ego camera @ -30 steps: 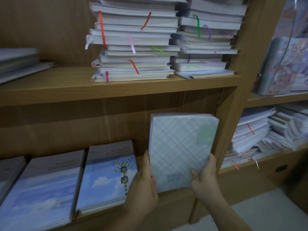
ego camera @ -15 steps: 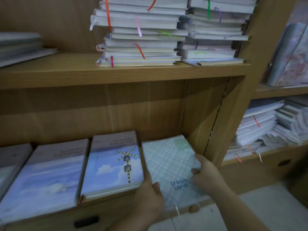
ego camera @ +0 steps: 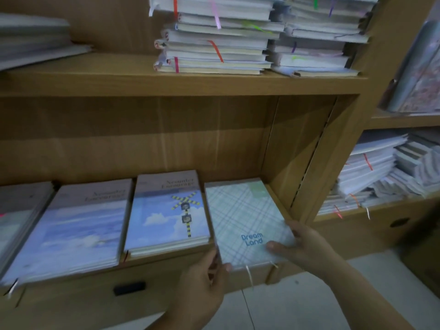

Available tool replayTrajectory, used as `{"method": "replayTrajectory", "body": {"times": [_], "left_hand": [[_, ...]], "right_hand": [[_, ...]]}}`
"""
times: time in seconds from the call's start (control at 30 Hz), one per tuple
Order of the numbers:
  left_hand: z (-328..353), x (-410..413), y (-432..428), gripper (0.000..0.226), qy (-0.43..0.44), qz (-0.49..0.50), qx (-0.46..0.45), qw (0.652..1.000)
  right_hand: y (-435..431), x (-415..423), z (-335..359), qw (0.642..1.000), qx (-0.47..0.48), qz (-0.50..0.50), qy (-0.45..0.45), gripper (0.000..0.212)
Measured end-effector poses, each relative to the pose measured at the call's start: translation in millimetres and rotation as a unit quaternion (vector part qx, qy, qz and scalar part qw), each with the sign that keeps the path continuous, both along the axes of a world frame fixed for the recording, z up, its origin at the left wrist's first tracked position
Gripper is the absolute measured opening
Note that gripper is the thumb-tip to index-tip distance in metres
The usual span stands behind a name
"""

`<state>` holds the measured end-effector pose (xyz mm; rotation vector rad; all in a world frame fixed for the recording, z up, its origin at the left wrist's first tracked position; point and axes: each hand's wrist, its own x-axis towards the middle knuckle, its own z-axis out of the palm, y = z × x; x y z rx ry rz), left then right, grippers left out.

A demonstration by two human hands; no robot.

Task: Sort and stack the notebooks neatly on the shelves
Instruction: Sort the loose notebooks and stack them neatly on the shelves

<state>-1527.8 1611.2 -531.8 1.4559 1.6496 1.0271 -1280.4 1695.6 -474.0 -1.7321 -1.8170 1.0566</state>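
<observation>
A pale plaid notebook stack marked "Dream Land" (ego camera: 242,217) lies flat at the right end of the lower shelf (ego camera: 166,258), against the wooden side panel. My right hand (ego camera: 300,244) grips its front right corner, thumb on the cover. My left hand (ego camera: 204,282) touches the front left corner with its fingertips. Beside it on the left lie a sky-blue notebook stack with a railway crossing sign (ego camera: 166,215) and another sky-blue stack (ego camera: 76,225).
The upper shelf (ego camera: 142,84) carries two tall piles of notebooks with coloured ribbons (ego camera: 214,41), (ego camera: 319,39) and a grey pile at far left (ego camera: 33,41). The neighbouring unit at right holds untidy notebook piles (ego camera: 381,170). Pale floor tiles (ego camera: 285,303) lie below.
The plaid stack went from upright in both hands to lying flat on the lower shelf, pushed in beside the side panel. The view tilted down.
</observation>
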Motion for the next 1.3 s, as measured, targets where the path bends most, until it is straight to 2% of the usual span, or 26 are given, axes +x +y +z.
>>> {"method": "replayTrajectory", "body": {"times": [0.1, 0.2, 0.33, 0.43, 0.5, 0.63, 0.73, 0.87, 0.93, 1.07, 1.17, 1.3], "left_hand": [[-1.3, 4.4, 3.8, 0.045, 0.002, -0.007, 0.007, 1.0], [-6.2, 5.7, 6.8, 0.042, 0.03, 0.006, 0.009, 1.0], [-6.9, 5.7, 10.4, 0.049, 0.049, -0.026, -0.014, 0.998], [-8.6, 4.3, 17.5, 0.038, 0.113, -0.019, 0.001, 0.993], [-7.1, 5.6, 21.9, 0.035, 0.126, -0.006, 0.002, 0.992], [-12.2, 11.8, 34.9, 0.022, 0.107, 0.024, 0.002, 0.994], [-16.0, 15.4, 46.0, 0.016, 0.087, 0.044, 0.01, 0.995], [-18.8, 18.1, 52.5, 0.018, 0.075, 0.079, 0.024, 0.994], [-21.5, 21.0, 47.7, 0.007, 0.037, 0.098, 0.039, 0.994], [-22.0, 27.9, 22.9, 0.052, -0.015, 0.122, 0.079, 0.989], [-20.6, 30.3, 16.7, 0.067, -0.076, 0.077, 0.032, 0.994], [-20.6, 26.4, 18.8, 0.07, -0.113, 0.059, -0.003, 0.992]], "right_hand": [[-1.4, -1.1, -3.4, 0.997, -0.016, 0.049, -0.062, 0.101], [-1.7, -3.4, -6.6, 0.992, -0.022, 0.062, -0.108, 0.121], [7.6, -0.8, -16.6, 0.992, 0.004, 0.04, -0.119, 0.113], [13.6, 0.0, -21.3, 0.993, 0.022, 0.028, -0.115, 0.107], [17.6, 0.0, -24.2, 0.994, 0.033, 0.012, -0.106, 0.103], [23.7, -2.3, -29.9, 0.987, 0.093, -0.037, -0.126, 0.088], [26.5, -5.0, -40.2, 0.984, 0.108, -0.089, -0.107, 0.087], [27.4, -11.7, -51.3, 0.972, 0.153, -0.141, -0.105, 0.085], [26.8, -14.2, -52.8, 0.968, 0.171, -0.148, -0.108, 0.084], [32.0, -11.0, -56.6, 0.966, 0.196, -0.128, -0.112, 0.077], [33.0, -10.9, -57.9, 0.968, 0.194, -0.131, -0.091, 0.071], [33.0, -17.4, -56.0, 0.965, 0.208, -0.138, -0.083, 0.069]]}}
